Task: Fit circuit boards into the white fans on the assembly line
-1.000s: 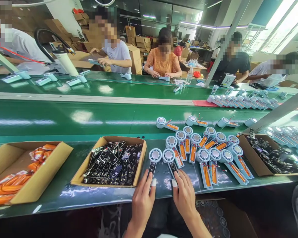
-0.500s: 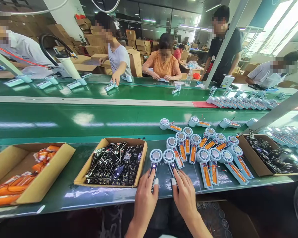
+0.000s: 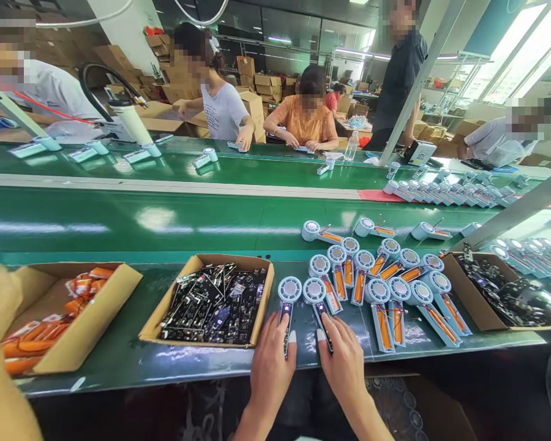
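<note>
My left hand (image 3: 272,361) is closed round the handle of a light blue handheld fan (image 3: 289,290), its fingertips on the black circuit board (image 3: 287,331) lying along that handle. Beside it, my right hand (image 3: 344,361) grips a second handheld fan (image 3: 314,291) in the same way, with a finger over its circuit board (image 3: 321,312). Both fans lie face up with their round heads pointing away from me, close together but apart. The undersides of the handles are hidden. Several fans with orange batteries (image 3: 382,327) in open handles lie just to the right.
Left of my hands stands a cardboard box of black circuit boards (image 3: 211,306); beyond it is a box of orange batteries (image 3: 27,346). Another person's arm (image 3: 0,343) reaches in there. A second board box (image 3: 475,303) stands right. Co-workers sit across the green conveyor (image 3: 211,211).
Another person's arm has come in at the left edge by the battery box. Across the belt, a co-worker's hand has moved right, leaving one fan. My hands stay on the two fans.
</note>
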The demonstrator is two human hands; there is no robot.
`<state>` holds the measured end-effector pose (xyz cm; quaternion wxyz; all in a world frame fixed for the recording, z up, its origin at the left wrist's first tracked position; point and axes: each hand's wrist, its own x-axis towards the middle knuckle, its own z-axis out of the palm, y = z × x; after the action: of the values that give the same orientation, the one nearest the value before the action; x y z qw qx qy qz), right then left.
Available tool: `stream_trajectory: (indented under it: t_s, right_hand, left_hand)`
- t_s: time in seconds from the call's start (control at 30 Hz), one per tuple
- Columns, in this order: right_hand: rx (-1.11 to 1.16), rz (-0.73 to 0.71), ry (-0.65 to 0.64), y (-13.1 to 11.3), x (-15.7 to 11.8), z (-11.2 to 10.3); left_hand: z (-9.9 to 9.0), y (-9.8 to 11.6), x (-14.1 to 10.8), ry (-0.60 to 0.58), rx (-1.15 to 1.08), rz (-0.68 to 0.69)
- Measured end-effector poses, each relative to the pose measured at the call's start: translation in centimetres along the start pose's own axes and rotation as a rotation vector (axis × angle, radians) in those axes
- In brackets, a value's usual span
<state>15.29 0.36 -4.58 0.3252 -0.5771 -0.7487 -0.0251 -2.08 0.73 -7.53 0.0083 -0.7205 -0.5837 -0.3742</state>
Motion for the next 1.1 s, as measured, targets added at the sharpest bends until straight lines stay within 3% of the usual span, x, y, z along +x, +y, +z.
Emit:
stream_trajectory:
  t_s: [0.5,0.97,1.1]
  right_hand:
    - [0.014,0.025,0.051,-0.3,-0.3,0.6]
    - [-0.011,-0.005,0.033,-0.1,-0.1,0.6]
    - [-0.022,-0.016,-0.006,0.0,-0.1,-0.4]
  left_hand:
    - [-0.5,0.0,0.2,-0.03,0.145,0.152]
    - [0.1,0.3,-0.1,-0.012,0.033,0.057]
    - [-0.1,0.3,-0.1,-0.031,-0.036,0.022]
